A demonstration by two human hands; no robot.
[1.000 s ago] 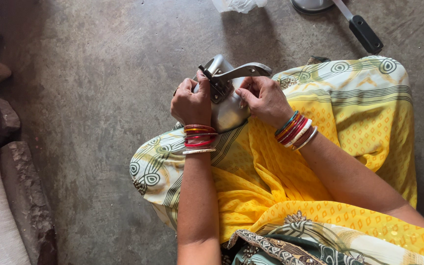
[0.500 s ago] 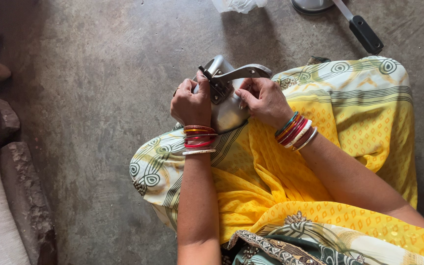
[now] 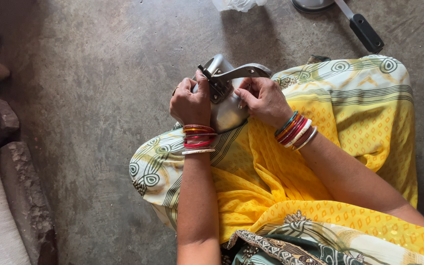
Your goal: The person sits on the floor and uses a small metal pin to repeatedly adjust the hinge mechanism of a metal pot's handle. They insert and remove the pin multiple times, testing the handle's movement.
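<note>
At centre frame, a metal pot lid with a bare metal handle [image 3: 229, 95] rests on the seated person's lap, over yellow patterned cloth [image 3: 290, 176]. The left hand [image 3: 191, 102] is closed around the lid's left edge. The right hand [image 3: 263, 98] is curled shut at the handle's base, fingertips pinching there. A black-handled pan [image 3: 354, 22] lies on the concrete floor [image 3: 99, 73], upper right.

Both forearms are bare. The left hand [image 3: 191, 102] has red and gold bangles at its wrist; the right hand [image 3: 263, 99] wears red, teal and white ones. A yellow patterned sari [image 3: 290, 181] covers the knees.
</note>
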